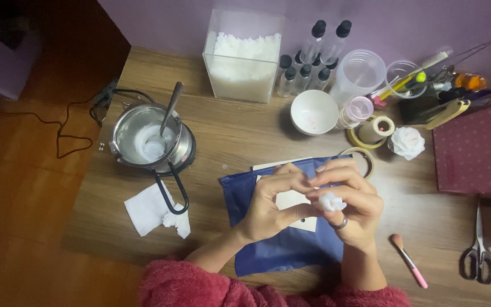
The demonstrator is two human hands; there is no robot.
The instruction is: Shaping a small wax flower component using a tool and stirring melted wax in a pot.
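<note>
- Wooden surface (228, 136), blue sheet (279, 250) near centre.
- Small white flower piece (331, 201) pinched in right hand (350, 207) fingers; left hand (271, 207) fingers steady it.
- Looks light, soft, fragile – grip base gently, not petals.

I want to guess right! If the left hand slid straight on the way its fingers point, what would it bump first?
The left hand points toward the right hand, so it would probably meet the small white flower-shaped piece held there, or the fingers around it. They already look close or touching; depth is hard to judge.
</note>
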